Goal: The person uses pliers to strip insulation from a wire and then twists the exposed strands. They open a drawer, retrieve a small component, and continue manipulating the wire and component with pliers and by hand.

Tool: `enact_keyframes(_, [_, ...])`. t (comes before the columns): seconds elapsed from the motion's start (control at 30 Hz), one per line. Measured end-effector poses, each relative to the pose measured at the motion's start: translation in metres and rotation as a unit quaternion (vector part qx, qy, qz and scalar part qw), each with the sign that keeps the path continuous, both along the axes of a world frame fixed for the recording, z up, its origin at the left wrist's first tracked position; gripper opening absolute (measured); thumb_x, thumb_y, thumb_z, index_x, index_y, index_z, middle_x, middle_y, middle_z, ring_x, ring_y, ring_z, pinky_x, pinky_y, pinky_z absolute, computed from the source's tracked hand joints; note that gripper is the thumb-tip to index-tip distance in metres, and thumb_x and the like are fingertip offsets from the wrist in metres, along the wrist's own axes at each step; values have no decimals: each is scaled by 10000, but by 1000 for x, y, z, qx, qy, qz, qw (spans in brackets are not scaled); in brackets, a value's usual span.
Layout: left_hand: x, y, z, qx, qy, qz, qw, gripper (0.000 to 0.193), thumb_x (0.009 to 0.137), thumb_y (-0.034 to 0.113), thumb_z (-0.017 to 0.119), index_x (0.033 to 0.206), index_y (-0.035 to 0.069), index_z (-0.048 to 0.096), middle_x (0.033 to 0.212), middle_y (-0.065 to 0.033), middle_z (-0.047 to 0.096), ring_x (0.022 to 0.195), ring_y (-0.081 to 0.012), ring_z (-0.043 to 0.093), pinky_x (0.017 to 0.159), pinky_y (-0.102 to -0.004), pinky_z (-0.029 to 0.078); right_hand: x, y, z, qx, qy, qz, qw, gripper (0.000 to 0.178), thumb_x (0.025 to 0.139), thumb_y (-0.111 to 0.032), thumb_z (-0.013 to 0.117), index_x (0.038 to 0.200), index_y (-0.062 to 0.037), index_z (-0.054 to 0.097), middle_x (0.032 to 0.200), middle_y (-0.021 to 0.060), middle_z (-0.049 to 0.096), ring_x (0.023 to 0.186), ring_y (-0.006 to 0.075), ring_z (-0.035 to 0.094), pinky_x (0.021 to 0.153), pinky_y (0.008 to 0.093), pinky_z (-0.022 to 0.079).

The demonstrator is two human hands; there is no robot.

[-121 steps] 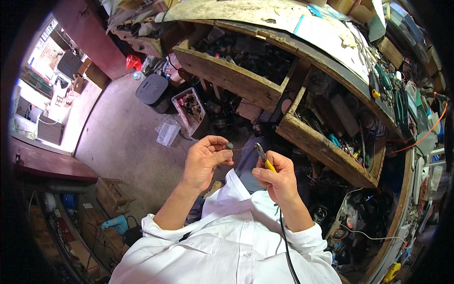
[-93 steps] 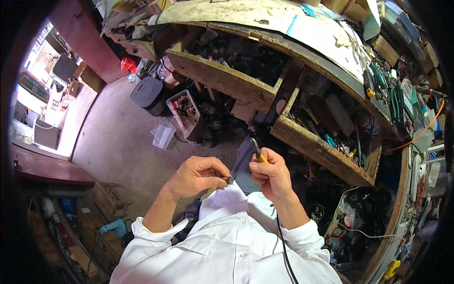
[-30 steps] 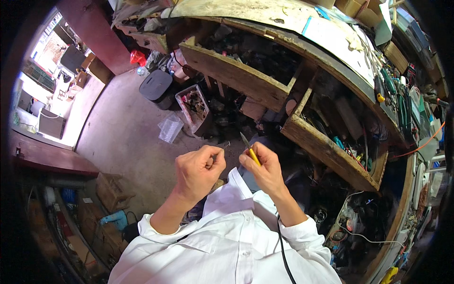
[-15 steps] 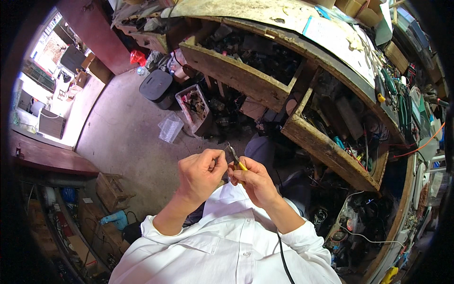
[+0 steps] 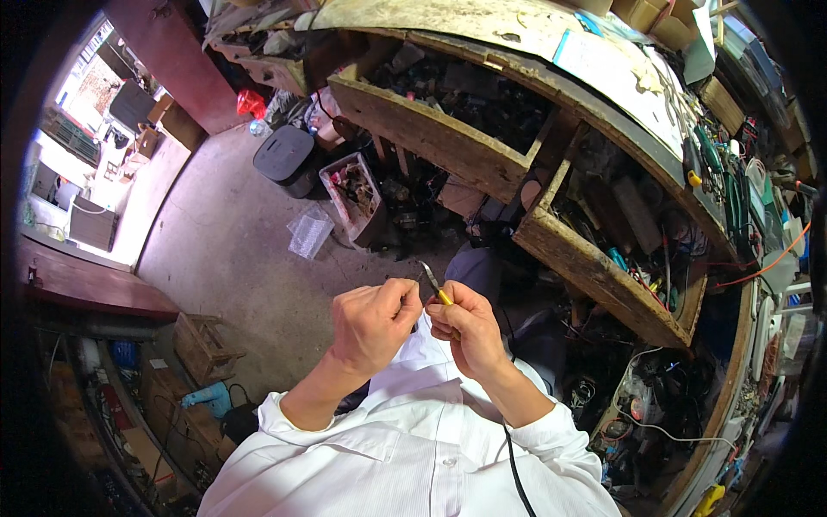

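In front of my chest, a small pair of pliers (image 5: 445, 297) with yellow handles is gripped in my right hand (image 5: 474, 327). Its metal jaws point up and slightly left, past the fingertips. Just to the left, my left hand (image 5: 370, 323) is closed, thumb and forefinger pinched together. Whatever those fingers hold, if anything, is hidden or too small to make out. The two hands are close, their fingertips a small gap apart, with the pliers' jaws beside the left knuckles.
Ahead, two wooden drawers full of parts (image 5: 431, 129) and tools (image 5: 594, 276) stand pulled out under the workbench (image 5: 465, 21). A dark bin (image 5: 284, 155), a white box of scraps (image 5: 332, 189) and bubble wrap (image 5: 308, 234) sit on the floor. A wooden crate (image 5: 207, 349) is at left.
The pliers and my right hand have shifted slightly right, away from the left fingers. My left hand has come a little lower and to the right.
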State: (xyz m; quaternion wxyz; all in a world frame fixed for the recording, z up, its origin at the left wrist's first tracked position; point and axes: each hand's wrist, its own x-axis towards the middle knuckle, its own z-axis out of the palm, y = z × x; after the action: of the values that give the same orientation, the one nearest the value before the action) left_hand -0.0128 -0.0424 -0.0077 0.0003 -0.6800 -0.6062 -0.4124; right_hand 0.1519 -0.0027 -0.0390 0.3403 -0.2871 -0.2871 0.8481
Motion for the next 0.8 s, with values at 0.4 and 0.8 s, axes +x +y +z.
enact_keyframes(0.4, [-8, -6, 8, -149, -234, -12, 961, 64, 879, 4, 759, 852, -1, 701, 519, 50, 467, 506, 3, 402, 468, -243, 327, -2, 13, -21, 235, -239, -16, 942, 350, 984, -82, 693, 736, -75, 446, 614, -46, 419, 580, 46, 389, 482, 277, 321])
enact_keyframes(0.8, [-30, 11, -16, -290, -580, -53, 760, 190, 1042, 172, 633, 1062, -10, 684, 657, 29, 536, 527, -56, 466, 491, -227, 371, 5, 24, -22, 339, -260, 58, 902, 224, 830, -94, 775, 828, -12, 567, 867, 67, 470, 843, 214, 474, 739, 332, 394])
